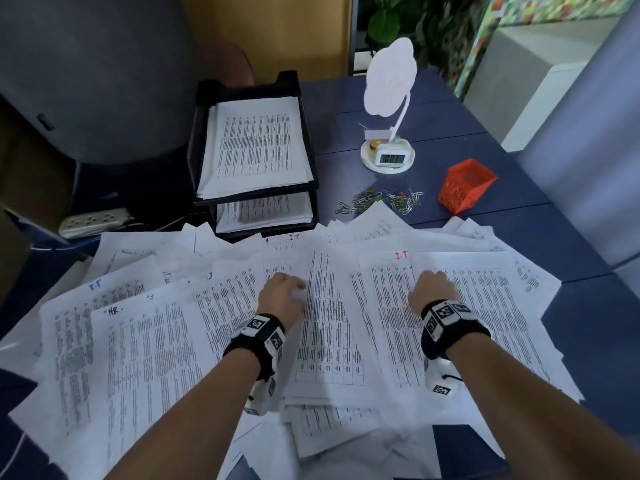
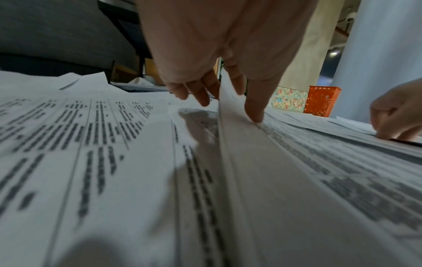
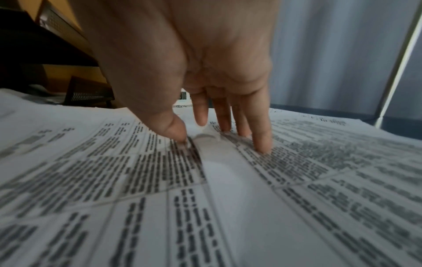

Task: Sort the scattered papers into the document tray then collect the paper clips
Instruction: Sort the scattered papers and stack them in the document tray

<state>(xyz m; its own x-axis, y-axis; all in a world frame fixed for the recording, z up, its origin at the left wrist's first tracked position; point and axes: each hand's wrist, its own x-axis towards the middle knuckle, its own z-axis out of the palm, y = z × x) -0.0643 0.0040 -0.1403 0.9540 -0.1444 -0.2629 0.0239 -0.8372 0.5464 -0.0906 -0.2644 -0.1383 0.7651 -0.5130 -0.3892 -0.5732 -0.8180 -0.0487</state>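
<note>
- Nearest the viewer: scattered papers, printed sheets overlapping in a broad fan that covers the near part of the blue table. Some corners carry handwritten marks such as "I.T" and "HR".
- Left hand: palm down on the middle of the spread. In the left wrist view, a sheet edge rises between its fingers, with one fingertip pressing the page on one side and the other fingers on the far side. The fingers are fairly straight; the edge sits between them.
- Right hand: palm down on the right part of the spread, well apart from the left hand. In the right wrist view, the thumb and the fingers press their tips on the top sheet, and the paper bulges into a small ridge between thumb and fingers. The digits are only slightly bent and spread narrowly.
- Beyond the hands, left: black two-tier document tray, just past the far edge of the spread, with printed sheets stacked in both tiers.
- Beyond the hands, right of the tray: coloured paper clips, loose on the table, touching the far edge of the papers.
- Just right of the clips: orange mesh holder, tilted.
- Farthest: white desk lamp, with a small digital clock on its round base.
</note>
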